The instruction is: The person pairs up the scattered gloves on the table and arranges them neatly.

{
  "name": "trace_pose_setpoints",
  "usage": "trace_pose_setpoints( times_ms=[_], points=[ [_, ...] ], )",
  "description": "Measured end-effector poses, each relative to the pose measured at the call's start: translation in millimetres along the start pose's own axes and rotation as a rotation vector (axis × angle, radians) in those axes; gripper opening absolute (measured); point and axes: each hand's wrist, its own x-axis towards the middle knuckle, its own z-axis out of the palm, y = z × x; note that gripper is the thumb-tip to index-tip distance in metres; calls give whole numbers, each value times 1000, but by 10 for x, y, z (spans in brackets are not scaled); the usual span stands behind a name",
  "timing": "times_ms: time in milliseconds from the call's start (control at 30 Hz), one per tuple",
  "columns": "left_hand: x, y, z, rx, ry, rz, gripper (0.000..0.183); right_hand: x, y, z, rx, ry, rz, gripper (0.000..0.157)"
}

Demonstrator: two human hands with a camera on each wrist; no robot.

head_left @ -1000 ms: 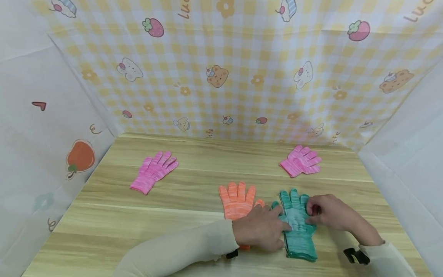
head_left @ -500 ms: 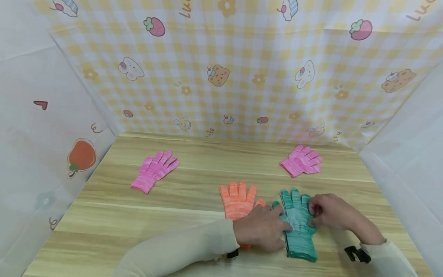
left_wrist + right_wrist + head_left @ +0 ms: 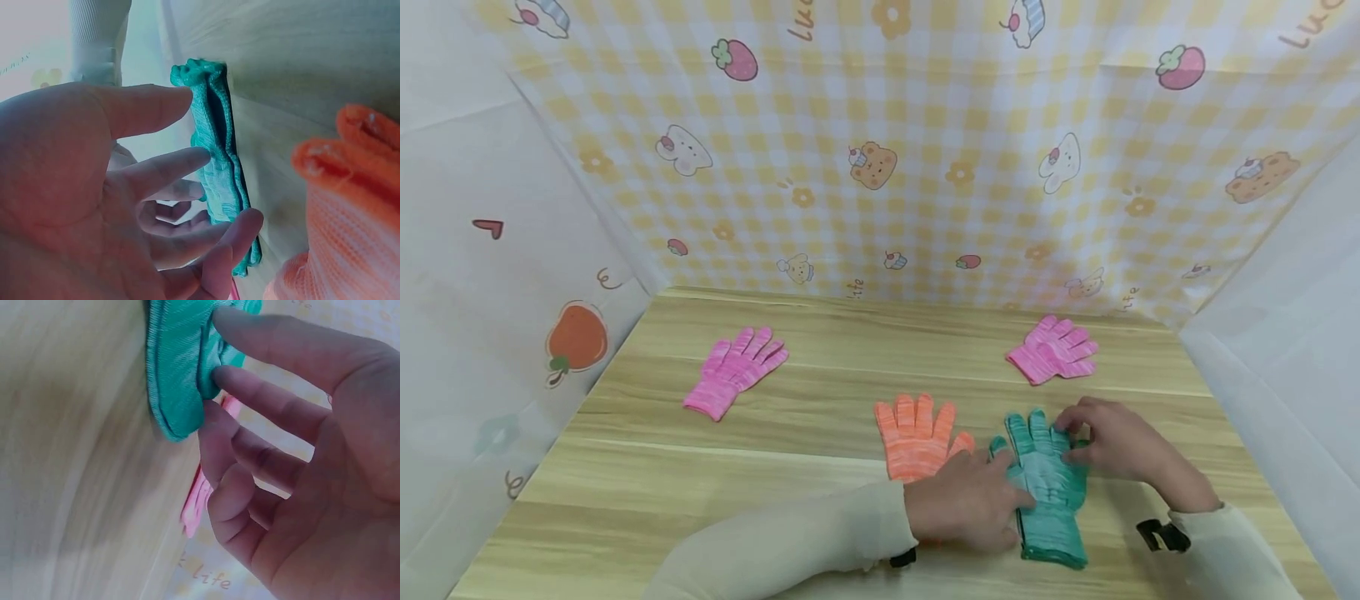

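Left hand, fingers parted, touches the left side of the green glove lying on the tabletop; right hand, thumb and fingers apart, touches its right edge. The left hand obstructs the lower part of the adjacent orange glove. Two pink gloves lie farther back, well apart.

- Table: wood-grain top, pale yellowish; plank lines ran crosswise;
- Pink glove: lay flat at the left, fingers directed up and right;
- Second pink glove: lay near the back edge, cuff to the left;
- Checked backdrop: hung behind, yellow and white; strawberries, bears, cupcakes, flowers were printed on it;
- White left wall: bore an orange-red fruit print;
- Right wall: was whitish
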Motion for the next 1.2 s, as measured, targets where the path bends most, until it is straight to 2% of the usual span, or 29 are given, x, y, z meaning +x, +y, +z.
trace_pose_setpoints(
  times_ms=[200,400,967,1200],
  points=[
    [-6,36,21,8,-17,-8,49,-30,-19,7,-6,-33,51,47],
    [11,47,26,26,-15,14,48,-50,-23,2,-18,-48,60,57],
    [54,51,29,20,12,9,48,-40,19,-8,-40,-31,80,56],
    [23,56,9,11,22,0,50,-48,25,-13,-34,-24,79,54]
  ],
)
